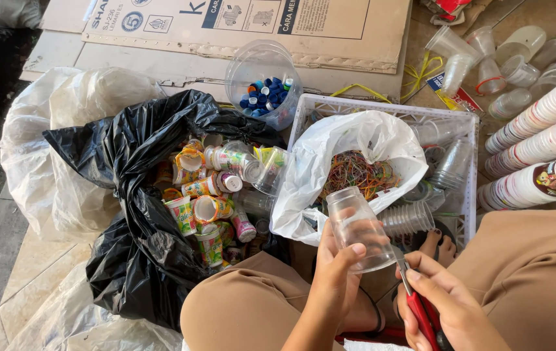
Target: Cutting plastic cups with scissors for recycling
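My left hand (338, 278) holds a clear plastic cup (356, 225), tilted with its rim toward the lower right. My right hand (450, 305) grips red-handled scissors (416, 300), whose blade tips touch the cup's rim. Just beyond the cup, a white plastic bag (330, 170) lies open with a tangle of coloured rubber bands (356, 174) inside. It rests in a white plastic crate (460, 123) that also holds stacked clear cups (408, 218).
A black bag (135, 156) at left holds several used printed cups (203, 195). A clear tub of blue bottle caps (266, 92) stands behind it on flattened cardboard (239, 32). Stacks of white cups (544, 143) lie at right, loose clear cups (505, 65) beyond them.
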